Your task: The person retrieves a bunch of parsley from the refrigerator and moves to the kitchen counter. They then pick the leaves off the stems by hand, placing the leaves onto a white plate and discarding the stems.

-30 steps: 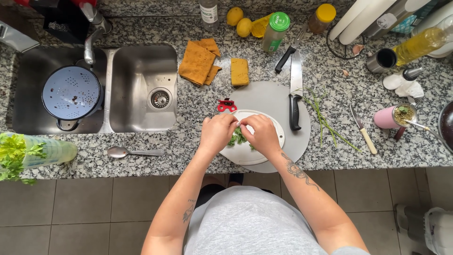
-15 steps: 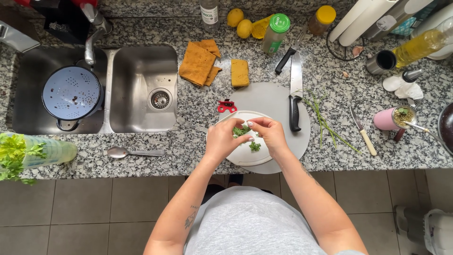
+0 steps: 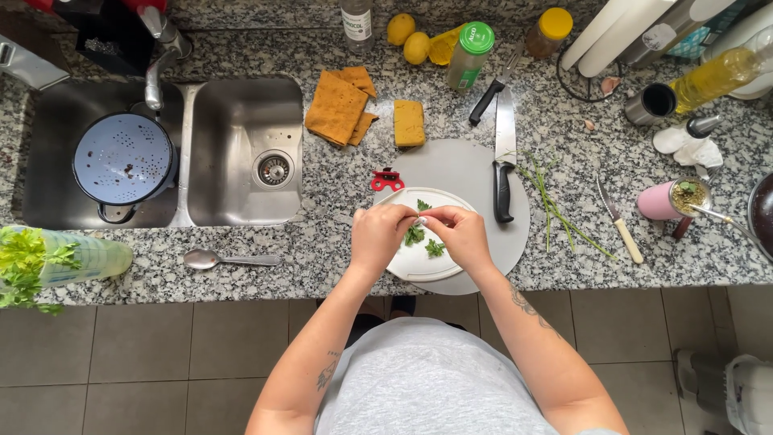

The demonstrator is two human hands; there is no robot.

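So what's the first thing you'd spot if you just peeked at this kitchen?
Probably the two hands, left hand and right hand, meeting over a white plate with green herb leaves near the counter's front edge. Next, the big black-handled knife lying on the round grey cutting board just behind. Off to the left, a blue colander sits in the sink.

A: The counter (image 3: 338, 193) looks like speckled granite, polished. The sink (image 3: 241, 153) is brushed steel, dull rather than mirror-bright.

B: And the colander (image 3: 122, 158)?

A: Enamelled metal, pale blue, glossy. The spoon (image 3: 225, 259) is shiny metal.

B: The cloths (image 3: 338, 105) look soft and matt, the sponge (image 3: 408, 122) rough and porous.

A: The board (image 3: 475, 173) is smooth grey plastic, matt. The plate (image 3: 431, 266) on it is white and smooth. The knife (image 3: 504, 153) has a bright steel blade and a black matt handle.
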